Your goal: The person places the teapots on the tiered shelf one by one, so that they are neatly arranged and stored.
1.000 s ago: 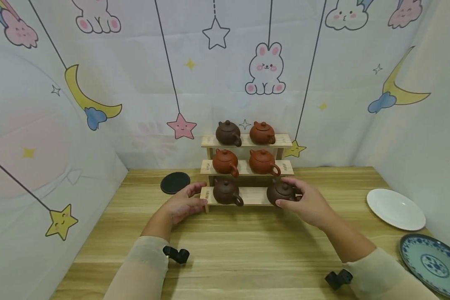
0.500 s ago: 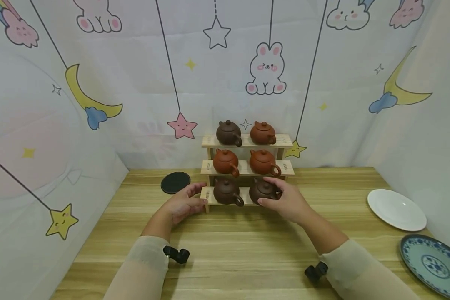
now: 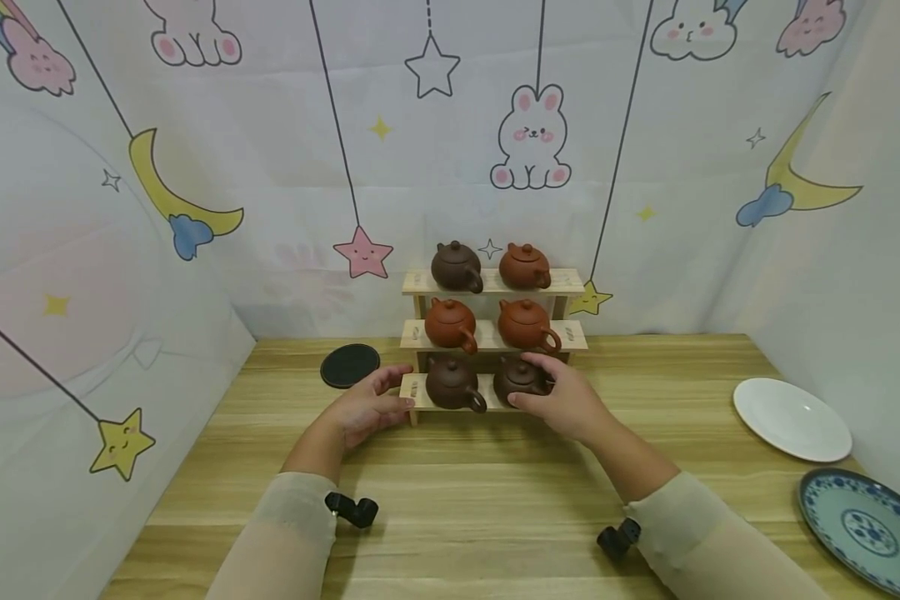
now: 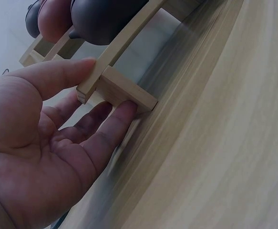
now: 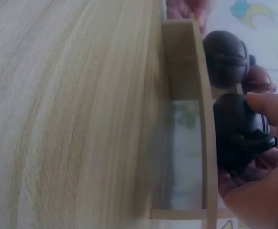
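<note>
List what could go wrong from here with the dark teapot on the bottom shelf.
1. The dark teapot gripped by the right hand sits close to its neighbour teapot; sliding further may knock them together.
2. The rack is light, with only the left hand steadying its end; a nudge might shake the upper teapots.

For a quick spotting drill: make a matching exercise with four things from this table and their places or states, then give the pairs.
Things:
1. dark teapot
2. black coaster
3. white plate
4. left hand

Places or states:
A. bare on the table, far right
B. gripped by the right hand on the lowest shelf
C. steadying the wooden rack at its left end
D. left of the rack

Pairs: 1-B, 2-D, 3-A, 4-C
</note>
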`<control>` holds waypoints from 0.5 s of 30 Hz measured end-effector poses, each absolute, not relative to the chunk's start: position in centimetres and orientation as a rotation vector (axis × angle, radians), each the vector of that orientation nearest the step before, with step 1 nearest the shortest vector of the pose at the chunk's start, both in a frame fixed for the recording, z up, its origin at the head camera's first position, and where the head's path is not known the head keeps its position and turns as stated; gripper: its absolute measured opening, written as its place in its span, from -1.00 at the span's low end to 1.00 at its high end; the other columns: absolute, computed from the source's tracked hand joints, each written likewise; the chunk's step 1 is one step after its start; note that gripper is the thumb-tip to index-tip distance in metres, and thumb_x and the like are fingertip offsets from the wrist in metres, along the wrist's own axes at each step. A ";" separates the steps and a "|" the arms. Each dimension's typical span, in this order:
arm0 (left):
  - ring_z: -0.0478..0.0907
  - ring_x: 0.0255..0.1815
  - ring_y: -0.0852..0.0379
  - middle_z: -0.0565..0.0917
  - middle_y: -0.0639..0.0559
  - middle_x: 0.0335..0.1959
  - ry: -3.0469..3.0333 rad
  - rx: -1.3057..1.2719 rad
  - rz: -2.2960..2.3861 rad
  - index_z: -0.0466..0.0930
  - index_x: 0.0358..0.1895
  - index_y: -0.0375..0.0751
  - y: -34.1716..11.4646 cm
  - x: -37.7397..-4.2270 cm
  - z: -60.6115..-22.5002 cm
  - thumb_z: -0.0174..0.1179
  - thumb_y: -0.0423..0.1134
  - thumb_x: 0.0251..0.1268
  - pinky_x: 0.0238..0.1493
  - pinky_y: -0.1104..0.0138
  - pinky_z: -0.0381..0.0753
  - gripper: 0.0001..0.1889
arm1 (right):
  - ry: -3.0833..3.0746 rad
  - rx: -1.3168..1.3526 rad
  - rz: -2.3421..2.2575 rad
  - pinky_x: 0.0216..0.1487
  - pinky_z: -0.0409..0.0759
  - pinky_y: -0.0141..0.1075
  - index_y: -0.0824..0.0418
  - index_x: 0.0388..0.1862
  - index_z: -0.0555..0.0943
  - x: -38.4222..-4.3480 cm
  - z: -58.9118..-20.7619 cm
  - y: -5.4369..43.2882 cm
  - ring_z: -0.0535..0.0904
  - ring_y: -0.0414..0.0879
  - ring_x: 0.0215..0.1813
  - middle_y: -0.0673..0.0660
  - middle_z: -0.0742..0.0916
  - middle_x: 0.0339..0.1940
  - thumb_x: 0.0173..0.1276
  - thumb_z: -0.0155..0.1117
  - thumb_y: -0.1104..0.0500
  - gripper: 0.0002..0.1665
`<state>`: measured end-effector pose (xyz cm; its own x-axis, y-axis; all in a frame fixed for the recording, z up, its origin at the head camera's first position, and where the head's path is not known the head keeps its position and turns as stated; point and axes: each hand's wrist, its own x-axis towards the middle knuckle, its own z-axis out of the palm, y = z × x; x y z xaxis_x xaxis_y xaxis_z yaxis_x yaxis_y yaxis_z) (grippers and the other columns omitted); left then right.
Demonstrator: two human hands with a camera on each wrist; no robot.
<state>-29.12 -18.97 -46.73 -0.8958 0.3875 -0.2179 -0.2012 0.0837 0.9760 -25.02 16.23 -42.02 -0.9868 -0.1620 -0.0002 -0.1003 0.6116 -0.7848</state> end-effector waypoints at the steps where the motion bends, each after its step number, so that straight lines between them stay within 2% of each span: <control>1: 0.57 0.27 0.08 0.18 -0.21 0.67 1.944 0.183 1.866 0.15 0.69 -0.17 -19.0 -29.1 -46.7 0.29 -0.43 0.48 0.15 0.29 0.71 -0.20 | 2.753 -0.224 -1.339 0.40 0.53 0.18 -0.04 0.63 0.43 -25.0 -42.0 16.3 0.49 0.26 0.52 0.27 0.58 0.53 0.37 0.54 -0.14 -0.10; 7: 0.56 0.28 0.08 0.18 -0.19 0.68 1.946 0.177 1.859 0.16 0.69 -0.15 -18.8 -29.1 -46.6 0.30 -0.43 0.47 0.16 0.29 0.70 -0.20 | 2.746 -0.242 -1.356 0.47 0.47 0.21 -0.07 0.64 0.40 -24.7 -42.1 16.7 0.42 0.26 0.59 0.24 0.56 0.56 0.40 0.52 -0.14 -0.11; 15: 0.52 0.33 0.03 0.15 -0.19 0.69 1.984 0.170 1.836 0.16 0.69 -0.15 -18.8 -29.1 -46.6 0.29 -0.41 0.47 0.16 0.30 0.68 -0.21 | 2.699 -0.281 -1.387 0.45 0.59 0.13 -0.06 0.64 0.40 -22.7 -41.3 17.9 0.51 0.24 0.57 0.21 0.50 0.63 0.50 0.43 -0.11 -0.19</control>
